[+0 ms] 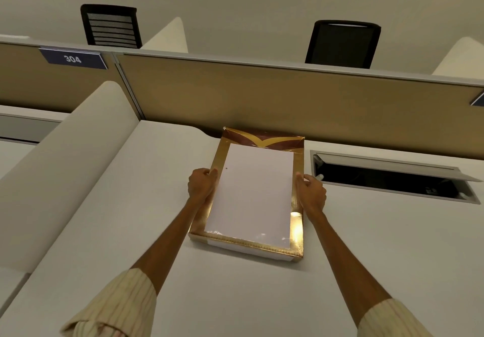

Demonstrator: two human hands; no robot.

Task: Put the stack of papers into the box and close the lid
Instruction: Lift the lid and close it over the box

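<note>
A shiny gold box [297, 234] lies open on the white desk in front of me. A white stack of papers [252, 195] sits inside it, a little tilted, with gold showing around its edges. At the far end a brown and gold flap, the lid [264, 140], leans against the partition. My left hand [202, 184] grips the left edge of the stack, thumb on top. My right hand [311, 192] holds the right edge, beside the box's right wall.
A tan partition [262, 96] runs along the far side of the desk. An open cable hatch [392, 179] lies right of the box. A white curved divider [65, 166] rises at the left. Two black chairs stand beyond the partition.
</note>
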